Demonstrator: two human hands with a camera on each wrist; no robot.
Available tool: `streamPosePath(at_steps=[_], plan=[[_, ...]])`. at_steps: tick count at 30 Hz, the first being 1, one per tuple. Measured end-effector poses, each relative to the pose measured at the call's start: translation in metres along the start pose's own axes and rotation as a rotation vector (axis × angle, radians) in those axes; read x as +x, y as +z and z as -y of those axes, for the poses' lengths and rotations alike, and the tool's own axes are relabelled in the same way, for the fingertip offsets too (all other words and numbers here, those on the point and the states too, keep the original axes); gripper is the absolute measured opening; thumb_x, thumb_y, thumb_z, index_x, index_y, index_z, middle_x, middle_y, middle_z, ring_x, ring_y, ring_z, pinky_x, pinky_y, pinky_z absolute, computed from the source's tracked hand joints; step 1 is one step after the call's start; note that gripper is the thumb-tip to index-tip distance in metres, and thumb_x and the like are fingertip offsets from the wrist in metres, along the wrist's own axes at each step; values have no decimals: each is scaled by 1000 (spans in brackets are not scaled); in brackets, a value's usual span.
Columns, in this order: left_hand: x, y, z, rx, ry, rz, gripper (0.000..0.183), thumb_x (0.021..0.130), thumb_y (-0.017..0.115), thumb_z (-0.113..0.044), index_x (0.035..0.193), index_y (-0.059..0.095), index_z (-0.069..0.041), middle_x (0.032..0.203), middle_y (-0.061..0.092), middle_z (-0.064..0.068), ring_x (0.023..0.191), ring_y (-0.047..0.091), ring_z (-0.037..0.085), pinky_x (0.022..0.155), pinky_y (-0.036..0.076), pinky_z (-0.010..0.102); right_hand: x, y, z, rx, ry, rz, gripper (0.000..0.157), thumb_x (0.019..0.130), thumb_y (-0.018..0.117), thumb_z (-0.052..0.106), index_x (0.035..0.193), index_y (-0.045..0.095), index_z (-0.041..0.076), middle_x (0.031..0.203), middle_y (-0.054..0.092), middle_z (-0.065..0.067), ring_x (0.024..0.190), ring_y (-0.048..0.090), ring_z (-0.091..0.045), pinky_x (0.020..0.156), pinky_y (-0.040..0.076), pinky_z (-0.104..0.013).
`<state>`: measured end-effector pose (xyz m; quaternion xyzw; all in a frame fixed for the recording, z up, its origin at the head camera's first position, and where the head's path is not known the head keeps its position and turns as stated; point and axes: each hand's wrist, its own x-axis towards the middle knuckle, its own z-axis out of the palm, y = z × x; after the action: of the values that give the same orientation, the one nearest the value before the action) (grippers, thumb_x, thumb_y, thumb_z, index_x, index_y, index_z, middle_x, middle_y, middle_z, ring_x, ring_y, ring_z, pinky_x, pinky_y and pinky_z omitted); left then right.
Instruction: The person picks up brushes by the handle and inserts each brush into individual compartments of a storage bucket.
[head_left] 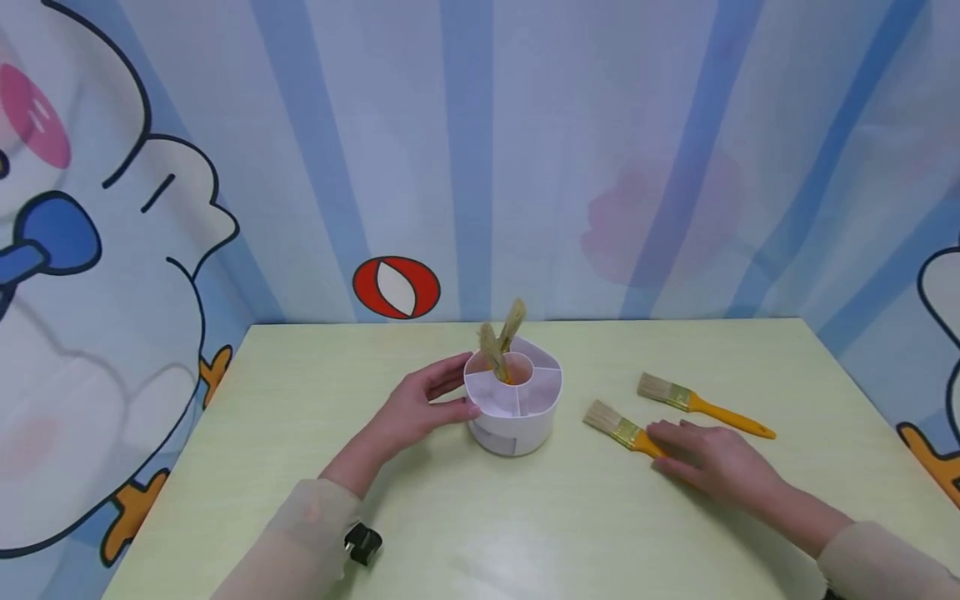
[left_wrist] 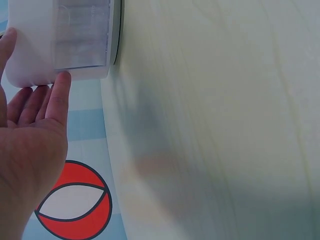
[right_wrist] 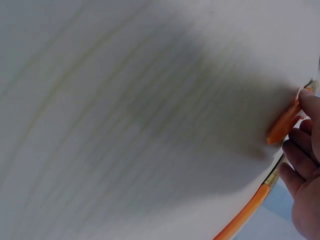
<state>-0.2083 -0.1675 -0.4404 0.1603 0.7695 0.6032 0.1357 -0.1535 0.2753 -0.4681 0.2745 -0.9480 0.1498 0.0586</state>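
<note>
A white round desk organizer [head_left: 512,432] with several compartments stands on the table, two paintbrushes [head_left: 514,323] poking bristles-up from its centre well area. My left hand [head_left: 420,404] holds the organizer's left side, thumb toward the front and fingers farther back; in the left wrist view the fingertips [left_wrist: 61,85] touch its wall. On the right, a paintbrush [head_left: 613,423] with a yellow-orange handle lies with its bristles toward the organizer. My right hand [head_left: 716,458] pinches that handle [right_wrist: 284,124] between thumb and fingers, covering its rear part in the head view.
Behind the right hand, another paintbrush [head_left: 720,410] lies on the pale wooden table [head_left: 480,533], its handle pointing right. A blue-striped cartoon backdrop [head_left: 525,167] rises at the table's back edge and along both sides.
</note>
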Motion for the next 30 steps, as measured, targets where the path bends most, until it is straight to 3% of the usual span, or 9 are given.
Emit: streamPosePath(at_steps=[8, 19, 30], plan=[[1, 1, 1, 14, 1, 6, 81, 94, 86, -20, 164, 45, -19, 165, 48, 4, 151, 48, 29, 115, 51, 43, 3, 6, -2, 2, -63, -27, 37, 93, 83, 12, 130, 77, 8, 125, 78, -12, 113, 75, -38, 95, 61, -54], [0, -5, -1, 23, -8, 4, 81, 94, 86, -20, 164, 45, -21, 166, 47, 1, 152, 46, 27, 117, 48, 43, 16, 9, 1, 3, -105, -62, 35, 91, 85, 10, 125, 79, 8, 119, 80, -12, 108, 77, -38, 91, 63, -53], [0, -3, -1, 10, -8, 14, 81, 94, 86, -22, 164, 45, -20, 165, 48, 4, 152, 47, 29, 116, 50, 43, 19, 7, 3, -89, -146, -85, 32, 85, 88, 4, 116, 83, 9, 107, 82, -5, 94, 80, -24, 80, 66, -42]])
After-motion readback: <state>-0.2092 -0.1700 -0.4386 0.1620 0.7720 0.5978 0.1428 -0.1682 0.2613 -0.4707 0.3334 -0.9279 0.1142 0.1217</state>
